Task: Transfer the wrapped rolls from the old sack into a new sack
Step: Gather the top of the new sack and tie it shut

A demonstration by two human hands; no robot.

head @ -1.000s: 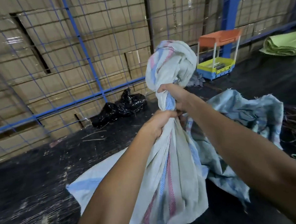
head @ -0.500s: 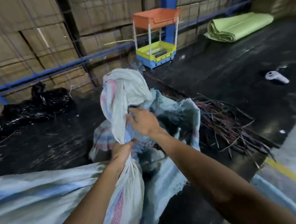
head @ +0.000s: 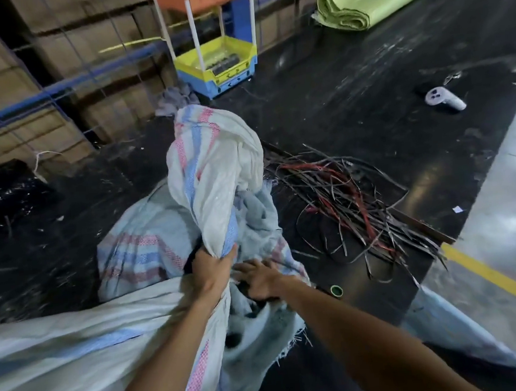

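Observation:
A white woven sack [head: 215,167] with pink and blue stripes has its gathered neck standing up at the centre, and its full body lies across the lower left. My left hand [head: 211,270] grips that neck just below the loose top. A worn bluish striped sack [head: 144,246] lies crumpled behind and under it, its frayed mouth [head: 259,326] open toward me. My right hand [head: 258,279] rests on this mouth's rim with the fingers stretched out to the left. Dark shapes show inside the opening. No wrapped roll is clearly visible.
A tangle of dark and red strips [head: 351,201] lies right of the sacks, with a small green tape roll [head: 336,290] near my right forearm. Farther off are a coloured cart [head: 216,60], a folded green sheet [head: 368,1], a white controller [head: 445,99] and a yellow floor line [head: 494,276].
My right hand left the white sack's neck and dropped onto the bluish sack's mouth. My left hand kept its grip as the neck came down, and my view swung down and right.

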